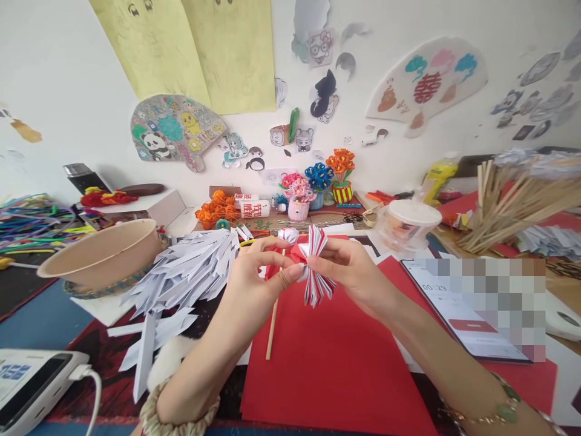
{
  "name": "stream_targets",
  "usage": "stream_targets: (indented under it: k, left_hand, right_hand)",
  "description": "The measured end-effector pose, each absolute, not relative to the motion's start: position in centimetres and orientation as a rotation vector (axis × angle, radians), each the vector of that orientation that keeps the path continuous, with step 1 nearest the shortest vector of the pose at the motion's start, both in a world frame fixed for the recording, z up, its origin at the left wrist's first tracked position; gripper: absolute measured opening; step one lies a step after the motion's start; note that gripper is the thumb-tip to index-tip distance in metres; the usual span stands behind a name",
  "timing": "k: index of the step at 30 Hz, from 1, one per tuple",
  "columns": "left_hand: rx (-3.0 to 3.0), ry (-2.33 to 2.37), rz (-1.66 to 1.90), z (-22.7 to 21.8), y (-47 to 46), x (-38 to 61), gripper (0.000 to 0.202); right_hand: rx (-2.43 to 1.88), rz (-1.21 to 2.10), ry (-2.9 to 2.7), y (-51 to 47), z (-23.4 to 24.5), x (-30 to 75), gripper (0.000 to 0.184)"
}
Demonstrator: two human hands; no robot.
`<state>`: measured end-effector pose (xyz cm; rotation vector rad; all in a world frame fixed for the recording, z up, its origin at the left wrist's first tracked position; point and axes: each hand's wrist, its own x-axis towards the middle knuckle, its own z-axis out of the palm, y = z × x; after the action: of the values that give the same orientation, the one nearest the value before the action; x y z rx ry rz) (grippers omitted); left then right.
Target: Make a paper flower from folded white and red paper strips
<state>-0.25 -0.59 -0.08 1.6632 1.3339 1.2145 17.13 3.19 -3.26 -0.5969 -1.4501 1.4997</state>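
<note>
Between my two hands is a pleated red and white paper piece (pixel 318 284), pinched at its middle so that its folds fan out above and below. My left hand (pixel 265 266) grips it from the left with thumb and fingers, and my right hand (pixel 349 269) pinches it from the right. Under the hands lies a stack of red paper (pixel 336 363). A thin wooden stick (pixel 271 330) rests on the stack, its upper part behind my left hand. Just beyond the hands sits a small white crumpled paper ball (pixel 287 235).
A heap of folded white paper strips (pixel 186 266) lies left, beside a beige bowl (pixel 102 245). On the right are a tablet (pixel 467 327), a lidded white tub (pixel 411 221) and a bundle of wooden sticks (pixel 512 206). Pipe-cleaner flower pots (pixel 299 209) stand by the wall.
</note>
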Motion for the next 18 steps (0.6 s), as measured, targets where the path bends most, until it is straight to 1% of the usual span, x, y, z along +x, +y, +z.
stream_targets:
  k: [5, 9, 12, 15, 18]
  left_hand:
    - [1.451, 1.163, 1.147, 0.2, -0.7, -0.2, 0.019]
    - [1.267, 1.122, 1.114, -0.1, -0.7, -0.2, 0.017]
    - [1.092, 1.034, 1.081, -0.8, -0.7, 0.2, 0.021]
    - [0.958, 0.941, 1.109, -1.4, -0.8, 0.9, 0.023]
    - [0.918, 0.944, 1.169, -1.7, -1.0, 1.4, 0.021]
  right_hand:
    - [-0.557, 1.612, -1.402, 3.1, -3.2, 17.2, 0.029]
    - [-0.535, 1.643, -1.347, 3.3, -3.3, 17.3, 0.025]
    - [-0.544, 1.661, -1.296, 3.4, -3.4, 17.3, 0.023]
    - [-0.568, 1.675, -1.284, 3.4, -3.4, 17.3, 0.022]
    - [-0.596, 1.676, -1.288, 3.3, -3.3, 17.3, 0.022]
